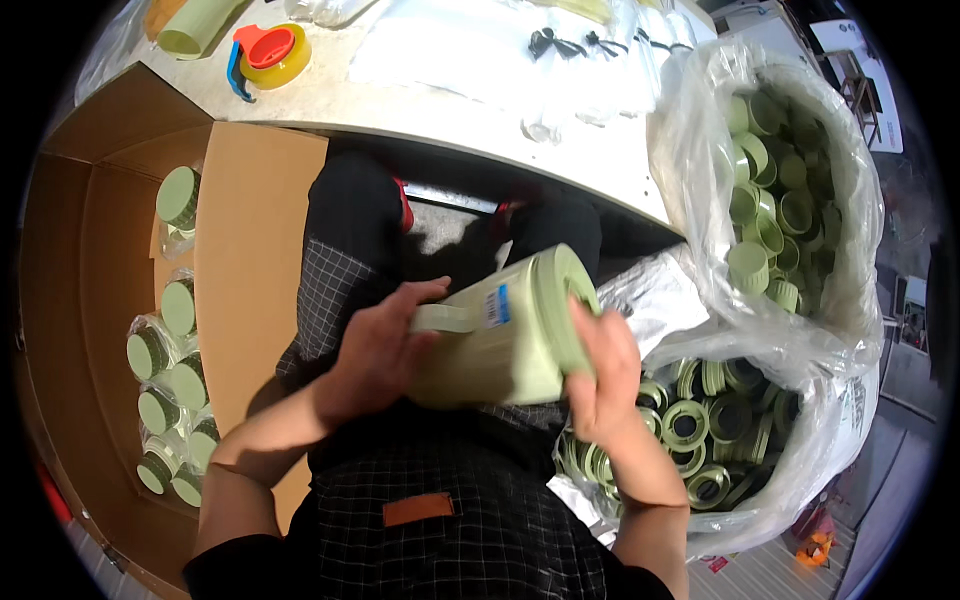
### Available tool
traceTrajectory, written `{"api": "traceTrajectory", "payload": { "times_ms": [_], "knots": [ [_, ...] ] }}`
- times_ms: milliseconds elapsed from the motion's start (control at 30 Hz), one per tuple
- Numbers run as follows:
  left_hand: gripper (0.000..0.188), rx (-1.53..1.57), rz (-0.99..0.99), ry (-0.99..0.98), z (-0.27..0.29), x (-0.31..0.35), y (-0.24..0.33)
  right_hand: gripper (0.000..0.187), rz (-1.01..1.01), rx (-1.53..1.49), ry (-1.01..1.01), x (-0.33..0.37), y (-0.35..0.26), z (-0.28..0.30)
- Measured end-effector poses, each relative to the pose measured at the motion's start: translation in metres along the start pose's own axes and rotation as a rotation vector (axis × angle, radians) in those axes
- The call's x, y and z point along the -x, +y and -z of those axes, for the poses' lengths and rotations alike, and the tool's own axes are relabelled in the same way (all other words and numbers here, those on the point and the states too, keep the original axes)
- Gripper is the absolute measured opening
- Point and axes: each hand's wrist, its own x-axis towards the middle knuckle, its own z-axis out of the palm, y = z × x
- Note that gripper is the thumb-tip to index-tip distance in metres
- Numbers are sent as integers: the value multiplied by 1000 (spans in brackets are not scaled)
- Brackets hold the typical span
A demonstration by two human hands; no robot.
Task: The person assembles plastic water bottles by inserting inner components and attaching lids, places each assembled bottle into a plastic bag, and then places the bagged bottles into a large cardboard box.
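Tilted above my lap is a light green plastic jug (pixel 480 355) with a small blue-and-white label on its side and a handle strip towards my left. My left hand (pixel 375 345) is closed on the handle end; some of its fingers are hidden behind the jug. At the other end, my right hand (pixel 605 370) grips the jug's ring-shaped green lid (pixel 562 310), fingers over its top and thumb at the side. The lid sits against the jug's rim; whether it is fully seated I cannot tell. Slight motion blur softens the jug and both hands.
An open cardboard box (pixel 255 250) on the left holds several plastic-wrapped green containers (pixel 180 305). To the right, one clear-lined bag holds green cups (pixel 765 215), another green ring lids (pixel 685 425). On the white table (pixel 450 125) lie a tape dispenser (pixel 268 55) and clear plastic bags (pixel 430 50).
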Motion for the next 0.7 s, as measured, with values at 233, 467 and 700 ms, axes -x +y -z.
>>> {"api": "traceTrajectory", "payload": {
  "times_ms": [233, 467, 700],
  "knots": [
    [36, -147, -56, 141, -17, 1, 10, 80, -210, -253, -187, -44, 23, 41],
    [35, -143, -11, 103, -27, -2, 13, 109, -53, -752, 311, -84, 51, 42],
    [37, -201, -36, 85, -22, -3, 16, 96, 0, -587, 49, -83, 84, 66]
  ]
}}
